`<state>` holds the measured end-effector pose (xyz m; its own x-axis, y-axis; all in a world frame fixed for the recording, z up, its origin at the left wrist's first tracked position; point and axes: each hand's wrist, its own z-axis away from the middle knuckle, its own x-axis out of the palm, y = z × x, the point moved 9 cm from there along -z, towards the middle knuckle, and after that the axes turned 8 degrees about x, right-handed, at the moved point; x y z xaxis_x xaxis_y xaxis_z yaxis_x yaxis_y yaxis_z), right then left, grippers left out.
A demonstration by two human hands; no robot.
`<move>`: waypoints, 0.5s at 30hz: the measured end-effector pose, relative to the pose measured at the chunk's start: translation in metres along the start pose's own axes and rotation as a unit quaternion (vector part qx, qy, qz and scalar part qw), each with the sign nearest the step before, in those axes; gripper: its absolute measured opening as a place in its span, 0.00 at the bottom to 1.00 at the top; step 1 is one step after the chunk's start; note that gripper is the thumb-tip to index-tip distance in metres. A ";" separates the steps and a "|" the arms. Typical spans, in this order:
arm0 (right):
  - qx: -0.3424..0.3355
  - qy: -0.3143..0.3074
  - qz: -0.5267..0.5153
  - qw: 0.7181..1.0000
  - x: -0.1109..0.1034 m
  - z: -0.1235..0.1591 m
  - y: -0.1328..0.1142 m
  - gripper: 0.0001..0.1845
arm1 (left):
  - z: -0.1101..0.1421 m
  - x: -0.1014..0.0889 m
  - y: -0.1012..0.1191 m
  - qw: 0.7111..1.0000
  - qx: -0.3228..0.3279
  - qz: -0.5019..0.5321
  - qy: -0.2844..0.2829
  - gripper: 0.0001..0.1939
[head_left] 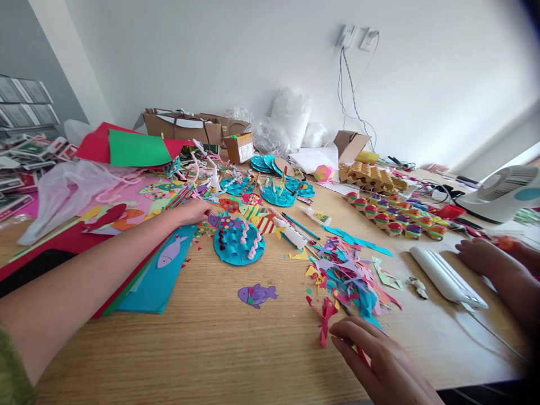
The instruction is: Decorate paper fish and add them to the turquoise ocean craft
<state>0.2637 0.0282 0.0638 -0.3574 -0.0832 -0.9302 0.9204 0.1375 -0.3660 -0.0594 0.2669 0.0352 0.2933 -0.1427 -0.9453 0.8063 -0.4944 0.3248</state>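
My left hand [197, 212] reaches far across the table. Its fingers look curled, and their tips are partly hidden. They meet the end of a dotted purple paper fish [226, 223], which overlaps a round blue piece of egg carton [240, 247] with pink and dark twisted strips. My right hand [375, 354] hovers or rests low at the front, fingers apart, beside a red paper scrap [327, 320]; a thin red thing shows in the gap between its fingers. Between the hands lies a second purple fish [257, 295] with coloured patches.
Paper scraps [350, 275] are heaped at centre right. Coloured sheets [145, 292] lie stacked at left. A glue bottle [316, 216], painted egg carton [394, 216] and white power bank [447, 275] with its cable lie farther right. Another person's hand [481, 256] rests beside the power bank.
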 end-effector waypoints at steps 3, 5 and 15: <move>0.002 -0.010 0.000 1.000 0.003 0.002 0.004 0.15 | 0.000 0.001 -0.010 0.998 -0.048 0.019 -0.026 0.14; -0.004 -0.016 0.004 1.000 0.005 0.003 0.005 0.15 | 0.001 -0.003 -0.016 0.996 -0.074 0.043 -0.027 0.14; -0.024 0.025 -0.061 0.998 0.003 0.004 -0.011 0.11 | 0.055 -0.048 -0.010 0.937 -0.111 0.316 0.099 0.09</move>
<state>0.2530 0.0228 0.0655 -0.4740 -0.0531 -0.8789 0.8618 0.1767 -0.4754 -0.1095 0.2312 0.0755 0.8201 -0.1733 -0.5454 0.5201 -0.1718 0.8367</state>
